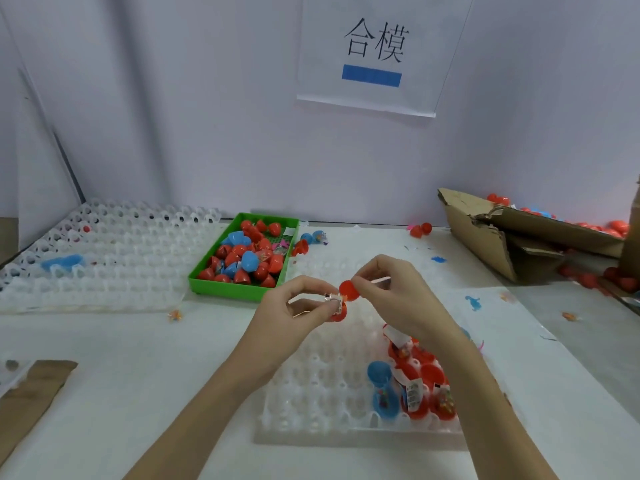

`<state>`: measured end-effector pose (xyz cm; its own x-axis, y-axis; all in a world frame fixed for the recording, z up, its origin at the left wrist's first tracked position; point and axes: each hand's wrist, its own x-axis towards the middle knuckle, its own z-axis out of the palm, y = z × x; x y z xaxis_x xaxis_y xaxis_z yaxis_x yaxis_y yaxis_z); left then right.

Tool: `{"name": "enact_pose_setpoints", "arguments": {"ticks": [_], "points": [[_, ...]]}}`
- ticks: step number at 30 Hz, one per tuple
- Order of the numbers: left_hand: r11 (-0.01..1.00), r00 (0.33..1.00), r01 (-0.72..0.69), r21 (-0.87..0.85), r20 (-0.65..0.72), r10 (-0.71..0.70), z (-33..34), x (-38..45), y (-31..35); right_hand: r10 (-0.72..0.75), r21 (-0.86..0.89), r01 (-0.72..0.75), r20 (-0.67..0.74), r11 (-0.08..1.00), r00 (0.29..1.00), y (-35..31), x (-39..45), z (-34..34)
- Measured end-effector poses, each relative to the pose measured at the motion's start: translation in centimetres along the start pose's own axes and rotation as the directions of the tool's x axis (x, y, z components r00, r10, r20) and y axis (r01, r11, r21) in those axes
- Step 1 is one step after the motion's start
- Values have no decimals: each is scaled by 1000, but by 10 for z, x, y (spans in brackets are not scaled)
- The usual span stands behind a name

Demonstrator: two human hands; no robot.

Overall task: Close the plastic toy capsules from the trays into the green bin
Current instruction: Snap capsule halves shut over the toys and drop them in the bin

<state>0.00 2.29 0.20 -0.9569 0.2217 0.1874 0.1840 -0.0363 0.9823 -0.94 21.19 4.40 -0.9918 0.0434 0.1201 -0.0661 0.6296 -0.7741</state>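
My left hand (302, 306) pinches the lower half of a red capsule (338, 315) with a small toy packet sticking out of it. Just above it, my right hand (388, 289) pinches the red capsule lid (349, 289), tilted open over the lower half. Both hands hover above a clear plastic tray (311, 393) whose right side holds several open red capsules (420, 389) and a blue one (382, 389). The green bin (214, 282) sits beyond my left hand, filled with several closed red and blue capsules.
A stack of clear trays (104, 258) lies at the left with a blue capsule half on it. A torn cardboard box (502, 237) with red capsules spilling around it stands at the right. Loose capsules (420, 230) and toy bits lie scattered on the white table. Brown cardboard (31, 393) lies front left.
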Motion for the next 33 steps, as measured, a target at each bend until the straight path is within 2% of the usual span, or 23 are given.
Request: {"name": "enact_pose_setpoints", "arguments": {"ticks": [3, 9, 14, 17, 22, 27, 33], "points": [[999, 999, 27, -24, -23, -28, 0, 1, 1, -16, 235, 4, 52, 972, 999, -4, -10, 5], [997, 997, 47, -69, -51, -51, -4, 3, 2, -13, 474, 5, 15, 881, 1000, -9, -20, 6], [982, 996, 62, -178, -53, -72, -6, 5, 3, -71, 571, 38, 35, 820, 997, -9, -25, 5], [970, 996, 74, -233, -36, -84, -7, 5, 3, -107, 582, 65, 38, 811, 994, -9, -26, 7], [958, 994, 83, -274, -49, -100, -9, 5, 3, -238, 497, 173, 71, 850, 969, -9, -27, 8], [986, 995, -5, -169, -99, -12, -8, 3, 7, -314, 309, 323, -80, 895, 946, -8, -27, 23], [991, 977, -124, -50, -179, 113, -8, 2, 8, -280, 334, 329, -186, 883, 942, -7, -28, 33]]}}
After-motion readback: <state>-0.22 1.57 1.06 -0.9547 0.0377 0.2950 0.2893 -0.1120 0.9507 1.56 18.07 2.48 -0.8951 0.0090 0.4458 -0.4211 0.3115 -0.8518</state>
